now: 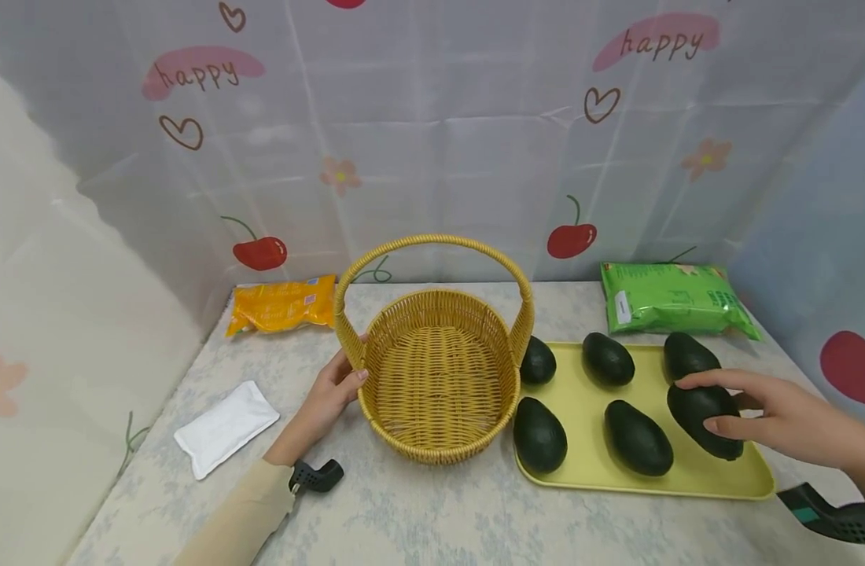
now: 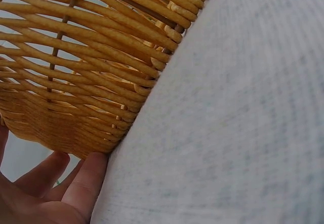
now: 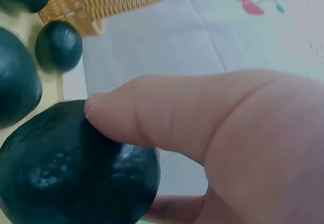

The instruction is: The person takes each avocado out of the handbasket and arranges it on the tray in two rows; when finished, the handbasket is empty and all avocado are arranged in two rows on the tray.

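A yellow wicker basket (image 1: 439, 377) with a tall arched handle stands in the middle of the table, nothing inside it. My left hand (image 1: 333, 389) holds its left side, thumb on the rim near the foot of the handle; in the left wrist view the fingers (image 2: 86, 183) touch the woven wall low down. With thumb and fingers, my right hand (image 1: 779, 417) grips a dark green avocado (image 1: 701, 417) over the right end of a yellow tray (image 1: 581, 393). The right wrist view shows the thumb (image 3: 147, 110) pressed on this avocado's skin. Several more avocados (image 1: 638, 439) lie on the tray.
Behind the tray lies a green packet (image 1: 676, 299), and an orange packet (image 1: 282, 305) sits at the back left. A white pouch (image 1: 227, 428) rests left of my left forearm. Printed curtains (image 1: 432, 157) close off the back and sides of the table.
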{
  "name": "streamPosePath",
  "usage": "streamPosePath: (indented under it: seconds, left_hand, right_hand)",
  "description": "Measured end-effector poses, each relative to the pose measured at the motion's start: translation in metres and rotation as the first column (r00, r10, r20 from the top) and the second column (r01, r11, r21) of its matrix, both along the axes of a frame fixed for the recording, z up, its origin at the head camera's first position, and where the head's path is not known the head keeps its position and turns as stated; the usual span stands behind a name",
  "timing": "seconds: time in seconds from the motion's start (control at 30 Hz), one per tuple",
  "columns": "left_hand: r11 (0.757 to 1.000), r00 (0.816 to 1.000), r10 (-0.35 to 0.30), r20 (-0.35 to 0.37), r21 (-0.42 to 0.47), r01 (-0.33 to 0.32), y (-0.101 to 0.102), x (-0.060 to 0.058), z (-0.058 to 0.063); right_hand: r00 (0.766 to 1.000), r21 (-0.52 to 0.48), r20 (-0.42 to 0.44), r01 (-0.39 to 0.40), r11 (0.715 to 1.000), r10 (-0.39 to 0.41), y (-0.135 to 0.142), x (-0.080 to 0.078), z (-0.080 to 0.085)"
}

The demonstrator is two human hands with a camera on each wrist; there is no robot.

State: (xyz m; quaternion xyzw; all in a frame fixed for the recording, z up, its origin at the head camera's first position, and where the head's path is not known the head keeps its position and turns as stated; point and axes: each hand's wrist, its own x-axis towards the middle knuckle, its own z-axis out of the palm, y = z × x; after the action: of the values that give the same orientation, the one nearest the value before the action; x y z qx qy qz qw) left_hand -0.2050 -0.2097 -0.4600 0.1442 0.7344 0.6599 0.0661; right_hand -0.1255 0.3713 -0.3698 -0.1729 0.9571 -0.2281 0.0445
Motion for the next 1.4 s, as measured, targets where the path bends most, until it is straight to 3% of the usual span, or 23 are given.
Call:
streamPosePath:
  seconds: [0.13,0.43,0.73,1.4]
  left_hand:
    - [1.0,1.0,0.001,0.001,-0.007,-0.001,-0.001,0.001,-0.001]
    - [1.0,1.0,-0.008,0.0,0.009,0.008,0.0,0.0,0.0]
    - [1.0,1.0,-0.01,-0.011,0.011,0.01,0.0,-0.002,0.0]
    - [1.0,1.0,-0.012,0.007,0.015,0.012,0.0,0.0,-0.001]
  right_hand:
    - [0.995,0.009,0.092,0.046,0.999,-0.047,0.008,0.003,-0.009]
    - [0.984,0.013,0.157,0.082,0.997,-0.083,0.023,0.005,-0.027]
    - [0.987,0.03,0.119,0.108,0.994,-0.111,0.027,0.005,-0.038]
    - [0.98,0.085,0.151,0.117,0.99,-0.128,0.031,0.0,-0.041]
